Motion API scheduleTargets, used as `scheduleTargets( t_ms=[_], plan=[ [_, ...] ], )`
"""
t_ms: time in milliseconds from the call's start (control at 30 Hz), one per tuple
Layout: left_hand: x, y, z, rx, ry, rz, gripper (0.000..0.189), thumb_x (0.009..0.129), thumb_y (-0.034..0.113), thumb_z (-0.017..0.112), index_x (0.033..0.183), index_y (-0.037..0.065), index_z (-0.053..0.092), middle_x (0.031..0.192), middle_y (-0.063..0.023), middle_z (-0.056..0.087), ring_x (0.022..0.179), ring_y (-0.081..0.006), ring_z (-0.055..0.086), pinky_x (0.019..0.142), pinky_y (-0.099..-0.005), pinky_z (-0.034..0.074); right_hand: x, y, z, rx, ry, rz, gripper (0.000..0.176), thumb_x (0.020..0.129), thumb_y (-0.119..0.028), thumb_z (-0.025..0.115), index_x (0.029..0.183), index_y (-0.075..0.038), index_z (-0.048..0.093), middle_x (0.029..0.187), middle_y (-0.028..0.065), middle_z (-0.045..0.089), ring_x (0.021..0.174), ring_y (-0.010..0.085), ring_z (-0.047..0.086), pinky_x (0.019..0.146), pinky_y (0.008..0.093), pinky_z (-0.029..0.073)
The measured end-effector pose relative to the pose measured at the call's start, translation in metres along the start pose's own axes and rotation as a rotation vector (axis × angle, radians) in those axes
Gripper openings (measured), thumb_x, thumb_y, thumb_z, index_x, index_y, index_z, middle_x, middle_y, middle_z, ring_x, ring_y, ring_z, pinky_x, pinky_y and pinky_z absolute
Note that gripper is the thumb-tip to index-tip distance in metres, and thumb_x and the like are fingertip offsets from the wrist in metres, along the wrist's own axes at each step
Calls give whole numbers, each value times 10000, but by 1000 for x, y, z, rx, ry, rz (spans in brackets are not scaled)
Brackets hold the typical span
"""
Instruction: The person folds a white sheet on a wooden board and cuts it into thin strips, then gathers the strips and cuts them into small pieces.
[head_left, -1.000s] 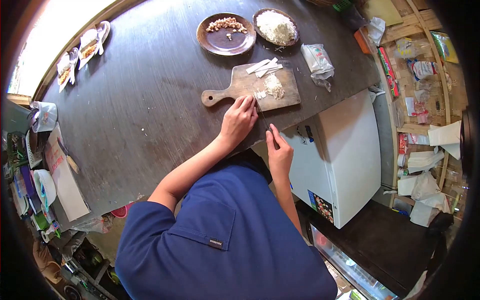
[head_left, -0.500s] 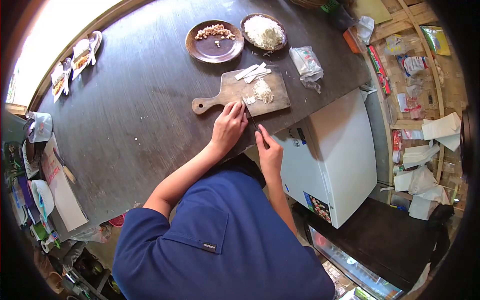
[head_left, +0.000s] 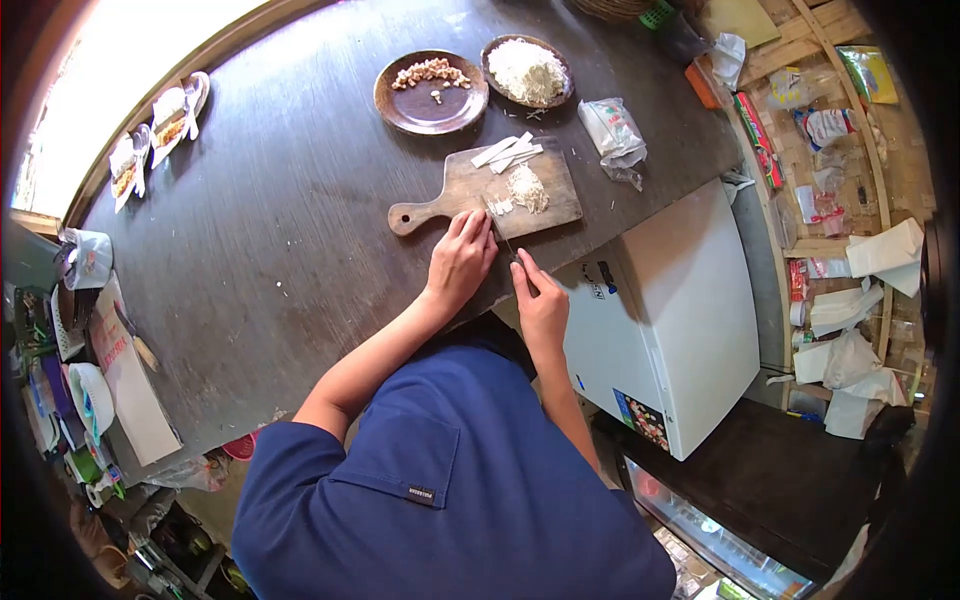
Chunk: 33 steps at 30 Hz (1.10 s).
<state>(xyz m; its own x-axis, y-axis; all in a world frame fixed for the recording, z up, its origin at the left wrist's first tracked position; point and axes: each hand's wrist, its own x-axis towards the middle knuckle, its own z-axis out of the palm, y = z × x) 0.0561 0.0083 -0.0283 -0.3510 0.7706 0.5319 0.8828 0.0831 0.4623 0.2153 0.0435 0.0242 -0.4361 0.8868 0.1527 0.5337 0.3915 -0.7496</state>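
A wooden cutting board (head_left: 460, 180) with a round handle lies on the dark table. On it rest several flat white strips (head_left: 508, 151), a small heap of thin pale shreds (head_left: 527, 189) and some short white bits (head_left: 499, 206). My right hand (head_left: 541, 297) grips a knife (head_left: 504, 239), its blade at the board's near edge. Close beside the blade, my left hand (head_left: 463, 259) is closed with bent fingers pressed down on the board; whatever lies under the fingertips is hidden.
Beyond the board stand a brown plate (head_left: 420, 119) with small brownish pieces and a bowl (head_left: 568, 82) heaped with white shreds. A plastic-wrapped packet (head_left: 612, 135) lies to the right. A white chest freezer (head_left: 690, 330) stands by the table's right edge. Cardboard (head_left: 135, 390) lies at left.
The whole view has shifted slightly. Both hands keep nearly the same place at the board, with the knife still in the right hand.
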Motion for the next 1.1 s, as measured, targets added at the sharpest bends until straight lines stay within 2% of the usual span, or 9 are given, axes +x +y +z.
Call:
scheduleTargets(
  t_ms=[200, 267, 333, 433, 533, 600, 800, 867, 1100],
  plan=[
    [0, 0, 1, 20, -9, -5, 344, 913, 108, 711, 1201, -80, 711, 1243, -159, 675, 1212, -308, 619, 1055, -366, 529, -13, 11, -3, -39, -1, -17, 301, 1037, -281, 714, 1294, -140, 780, 892, 192, 731, 823, 399, 721, 735, 471, 554],
    [0, -1, 0, 13, -23, -10, 351, 911, 109, 711, 1209, -79, 704, 1241, -157, 676, 1213, -303, 619, 1057, -367, 527, -9, 4, -2, -79, -35, 36, 304, 1036, -224, 721, 1296, -71, 764, 987, 231, 759, 869, 378, 739, 788, 429, 555],
    [0, -1, -2, -10, -19, 11, 352, 911, 108, 711, 1210, -78, 702, 1236, -156, 676, 1212, -302, 618, 1054, -371, 528, -2, 3, 4, -72, -47, 64, 306, 1034, -224, 723, 1299, -76, 763, 989, 233, 757, 871, 376, 741, 784, 425, 557],
    [0, -1, -1, -13, -37, 8, 360, 906, 113, 717, 1209, -80, 701, 1235, -156, 673, 1220, -304, 616, 1058, -374, 527, 4, 7, 6, -4, 34, -38, 298, 1027, -265, 729, 1283, -123, 781, 855, 176, 722, 762, 384, 708, 695, 454, 545],
    [0, -1, -1, -23, -38, -4, 367, 903, 114, 722, 1214, -79, 700, 1229, -156, 673, 1221, -304, 617, 1062, -375, 526, -7, 0, -7, -34, -41, 55, 296, 1025, -259, 731, 1284, -125, 782, 849, 169, 720, 736, 362, 700, 682, 442, 541],
    [-1, -1, -2, -49, -36, -15, 370, 901, 111, 725, 1218, -77, 700, 1222, -155, 675, 1221, -305, 618, 1065, -375, 525, -12, 9, -4, -47, -1, -1, 293, 1026, -255, 730, 1284, -127, 783, 843, 163, 720, 723, 350, 696, 675, 432, 539],
    [3, 3, -3, -57, 6, -36, 280, 903, 49, 731, 1163, -52, 732, 1172, -143, 697, 1181, -315, 656, 999, -394, 564, -2, 1, 1, -12, 11, 22, 295, 1029, -259, 727, 1284, -121, 783, 890, 176, 739, 762, 359, 715, 699, 436, 547],
    [3, 1, -3, -54, 10, -38, 278, 905, 48, 733, 1164, -52, 736, 1169, -147, 701, 1191, -317, 654, 998, -397, 565, 0, -6, -7, 14, -64, 128, 319, 1036, -225, 727, 1302, -53, 757, 1071, 225, 783, 912, 332, 769, 816, 387, 572],
    [3, 2, -3, -51, 15, -34, 281, 912, 50, 732, 1174, -52, 736, 1164, -148, 699, 1191, -318, 656, 1002, -399, 564, -8, 1, -6, -23, -67, 118, 313, 1038, -229, 724, 1291, -48, 759, 1030, 227, 776, 894, 321, 767, 798, 376, 571]
  ],
)
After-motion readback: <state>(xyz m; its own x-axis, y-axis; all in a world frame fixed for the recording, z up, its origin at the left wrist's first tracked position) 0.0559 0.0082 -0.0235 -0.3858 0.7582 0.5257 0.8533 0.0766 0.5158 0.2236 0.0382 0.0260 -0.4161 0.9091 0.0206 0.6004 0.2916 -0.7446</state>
